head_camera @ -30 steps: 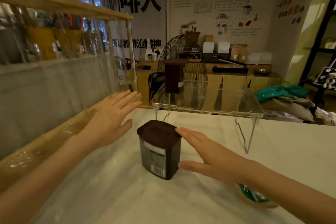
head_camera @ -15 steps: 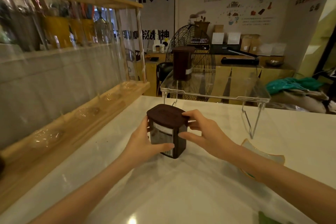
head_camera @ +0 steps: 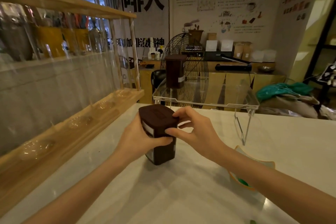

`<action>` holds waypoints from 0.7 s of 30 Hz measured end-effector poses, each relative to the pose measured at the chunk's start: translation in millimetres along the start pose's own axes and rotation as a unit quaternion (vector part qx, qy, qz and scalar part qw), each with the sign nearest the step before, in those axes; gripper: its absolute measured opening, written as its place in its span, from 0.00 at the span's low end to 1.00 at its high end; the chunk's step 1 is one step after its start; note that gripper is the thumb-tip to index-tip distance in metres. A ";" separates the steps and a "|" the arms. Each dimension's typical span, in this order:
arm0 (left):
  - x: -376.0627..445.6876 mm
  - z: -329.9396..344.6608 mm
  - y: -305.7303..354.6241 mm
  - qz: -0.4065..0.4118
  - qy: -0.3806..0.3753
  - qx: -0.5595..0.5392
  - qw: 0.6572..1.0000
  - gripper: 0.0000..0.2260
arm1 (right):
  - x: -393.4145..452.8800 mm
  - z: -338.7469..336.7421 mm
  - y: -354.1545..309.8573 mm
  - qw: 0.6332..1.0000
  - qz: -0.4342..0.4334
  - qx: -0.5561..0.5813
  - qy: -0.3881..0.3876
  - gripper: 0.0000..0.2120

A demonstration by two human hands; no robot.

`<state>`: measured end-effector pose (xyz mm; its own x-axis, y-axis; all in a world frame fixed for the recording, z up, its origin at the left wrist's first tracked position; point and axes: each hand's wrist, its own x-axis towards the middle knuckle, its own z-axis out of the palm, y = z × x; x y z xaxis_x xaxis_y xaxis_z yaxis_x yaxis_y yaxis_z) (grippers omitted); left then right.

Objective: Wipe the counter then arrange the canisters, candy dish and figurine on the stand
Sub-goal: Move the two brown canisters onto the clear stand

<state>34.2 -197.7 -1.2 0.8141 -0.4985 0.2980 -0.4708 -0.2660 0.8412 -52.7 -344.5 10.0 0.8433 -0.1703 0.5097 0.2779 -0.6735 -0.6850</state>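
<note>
A dark brown canister (head_camera: pixel 161 152) with a brown lid stands on the white counter (head_camera: pixel 181 196) in front of me. My left hand (head_camera: pixel 140 139) wraps its left side and front. My right hand (head_camera: pixel 195 132) pinches its lid edge and right side. A second brown canister (head_camera: pixel 175 71) stands upright on the left end of the clear acrylic stand (head_camera: pixel 241 104) behind. A glass candy dish (head_camera: pixel 254 174) with green pieces lies on the counter to the right, partly hidden by my right forearm. No figurine is visible.
A wooden shelf unit (head_camera: pixel 72 132) with clear panels runs along the counter's left edge. A black wire fan (head_camera: pixel 192 71) and a wooden sideboard (head_camera: pixel 236 82) stand beyond the counter. The stand's wire leg (head_camera: pixel 241 131) rests on the counter at right.
Both hands went from hovering open beside the canister to gripping it. The canister now looks tilted and slightly raised toward the stand.
</note>
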 end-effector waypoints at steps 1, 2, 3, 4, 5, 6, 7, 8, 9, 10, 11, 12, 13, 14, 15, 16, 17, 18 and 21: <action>3.3 -6.3 5.5 0.004 -0.002 -0.005 1.000 0.35 | 3.8 -3.3 -3.6 1.000 -0.008 0.009 0.000 0.16; 6.4 -11.9 12.1 0.008 -0.004 -0.011 1.000 0.34 | 7.7 -6.6 -7.6 1.000 -0.011 0.023 0.001 0.16; 10.0 -17.4 19.5 0.010 -0.006 -0.017 1.000 0.33 | 11.7 -9.4 -11.3 0.999 -0.010 0.040 0.002 0.17; 13.1 -22.5 27.2 0.014 -0.010 -0.023 1.000 0.30 | 14.4 -11.2 -15.0 0.998 -0.006 0.062 0.002 0.18; 16.9 -26.9 34.6 0.016 -0.016 -0.031 0.999 0.27 | 16.6 -12.2 -18.1 0.996 -0.001 0.086 0.003 0.19; 21.1 -30.9 42.4 0.017 -0.023 -0.041 0.999 0.25 | 18.6 -13.0 -20.7 0.994 0.004 0.107 0.005 0.21; 24.8 -34.2 49.7 0.015 -0.029 -0.053 0.998 0.24 | 20.6 -13.7 -22.7 0.992 0.008 0.122 0.011 0.23; 29.2 -36.5 57.0 0.015 -0.032 -0.064 0.997 0.24 | 23.3 -15.6 -24.7 0.991 0.010 0.130 0.023 0.25; 34.4 -37.7 63.4 0.016 -0.035 -0.073 0.997 0.25 | 27.5 -18.6 -26.6 0.990 0.010 0.135 0.039 0.26; 40.2 -37.9 68.8 0.020 -0.038 -0.082 0.996 0.26 | 32.4 -23.0 -28.5 0.988 0.012 0.140 0.059 0.27; 47.3 -37.3 73.0 0.022 -0.043 -0.093 0.995 0.26 | 38.0 -28.5 -30.2 0.986 0.012 0.148 0.079 0.26; 54.5 -35.8 78.1 0.025 -0.050 -0.106 0.993 0.27 | 44.0 -34.8 -31.8 0.983 0.012 0.155 0.100 0.26; 62.6 -33.9 83.1 0.028 -0.055 -0.119 0.991 0.29 | 50.2 -41.0 -32.3 0.980 0.012 0.159 0.121 0.25; 71.1 -31.2 88.1 0.034 -0.058 -0.129 0.989 0.31 | 56.4 -47.2 -31.8 0.977 0.012 0.158 0.141 0.25; 80.3 -27.7 92.5 0.042 -0.056 -0.129 0.989 0.32 | 62.9 -53.3 -29.8 0.976 0.013 0.151 0.159 0.26; 89.6 -23.3 96.6 0.052 -0.050 -0.124 0.990 0.31 | 69.2 -59.3 -27.1 0.974 0.013 0.141 0.175 0.27; 98.4 -18.3 100.6 0.061 -0.045 -0.122 0.990 0.28 | 75.7 -65.1 -23.8 0.973 0.014 0.132 0.189 0.27; 107.4 -12.8 103.8 0.068 -0.044 -0.121 0.989 0.26 | 82.0 -70.6 -20.2 0.972 0.014 0.127 0.199 0.26; 134.4 3.7 105.1 0.074 -0.032 -0.109 0.991 0.25 | 99.3 -84.4 -7.0 0.971 0.016 0.104 0.215 0.23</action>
<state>92.9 -295.7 125.6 0.7153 -0.5713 0.4026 -0.4935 -0.0050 0.8697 -9.6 -417.4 109.4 0.5950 -0.5046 0.6256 0.3787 -0.5105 -0.7720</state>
